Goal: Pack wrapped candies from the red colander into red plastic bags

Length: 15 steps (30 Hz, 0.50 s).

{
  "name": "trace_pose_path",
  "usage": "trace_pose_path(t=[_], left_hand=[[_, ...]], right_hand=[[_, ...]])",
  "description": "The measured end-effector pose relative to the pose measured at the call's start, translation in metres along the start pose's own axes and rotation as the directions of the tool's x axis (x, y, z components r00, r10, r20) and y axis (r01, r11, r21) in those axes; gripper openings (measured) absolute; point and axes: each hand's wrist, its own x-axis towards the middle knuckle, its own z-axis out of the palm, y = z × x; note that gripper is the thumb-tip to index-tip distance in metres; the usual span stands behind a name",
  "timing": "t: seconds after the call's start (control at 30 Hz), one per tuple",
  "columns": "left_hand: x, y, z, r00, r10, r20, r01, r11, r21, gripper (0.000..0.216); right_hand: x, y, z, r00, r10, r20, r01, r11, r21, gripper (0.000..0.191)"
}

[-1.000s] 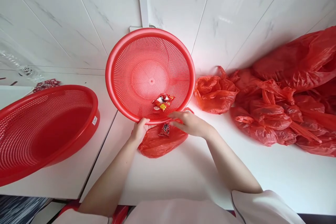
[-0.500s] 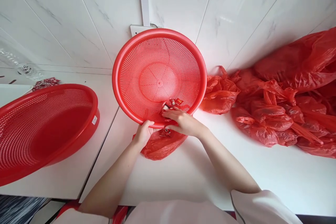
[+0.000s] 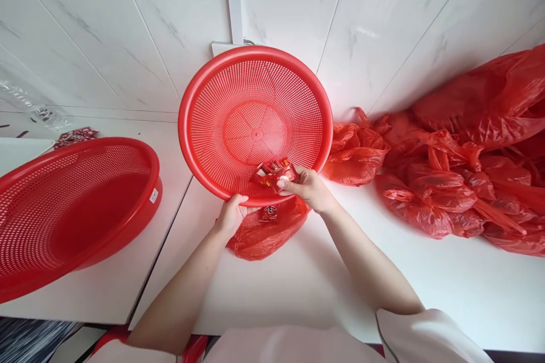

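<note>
A red perforated plastic basket (image 3: 185, 130) is tilted toward me, its inside facing me. My left hand (image 3: 232, 215) grips its near rim, thumb over the edge. Inside the near wall, my right hand (image 3: 311, 188) pinches a small red wrapped packet (image 3: 279, 177) between thumb and fingers. More red wrapped packets (image 3: 272, 165) lie against it at the bottom of the slanted wall; their number is unclear. Below the rim, a red plastic bag (image 3: 259, 241) lies on the table with a printed packet (image 3: 268, 214) at its opening, partly hidden by the basket.
A second red basket (image 3: 147, 204) stands at the left on the white table (image 3: 332, 289). Several red plastic bags (image 3: 443, 193) are heaped at the right, with a smaller one (image 3: 355, 153) beside the tilted basket. A tiled wall (image 3: 289, 5) rises behind.
My right hand has drawn slightly right and turned, bringing the pinched packet into view. The tilted basket has shifted a little left, with my left hand still on its rim.
</note>
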Motion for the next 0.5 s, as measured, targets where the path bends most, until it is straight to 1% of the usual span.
trace_pose_path(t=[0.07,0.17,0.27,0.33,0.4,0.5], left_hand=[[-0.001,0.001,0.001,1.0,-0.006,0.001,0.006,1.0,-0.005,0.036],[-0.001,0.002,0.002,1.0,-0.013,-0.003,0.013,1.0,0.005,0.038],[-0.001,0.002,0.0,0.999,-0.029,0.016,0.029,0.999,0.017,0.037],[-0.001,0.002,-0.002,0.999,-0.054,0.004,0.054,0.998,0.03,0.036],[-0.001,0.003,-0.003,0.996,-0.079,-0.029,0.08,0.996,0.044,0.033],[-0.002,0.006,-0.001,0.998,-0.06,-0.031,0.061,0.997,0.048,0.032]], right_hand=[[-0.001,-0.001,0.001,0.999,-0.033,0.016,0.034,0.999,-0.028,0.028],[-0.005,-0.002,0.003,0.996,-0.068,0.049,0.074,0.986,-0.15,0.024],[-0.01,-0.002,0.007,0.989,0.01,0.149,0.034,0.956,-0.292,0.028],[-0.012,-0.003,0.011,0.977,0.033,0.212,0.046,0.934,-0.355,0.032],[-0.014,-0.005,0.014,0.978,-0.048,0.204,0.133,0.895,-0.426,0.034],[-0.013,-0.006,0.014,0.959,-0.238,0.156,0.284,0.766,-0.576,0.031]])
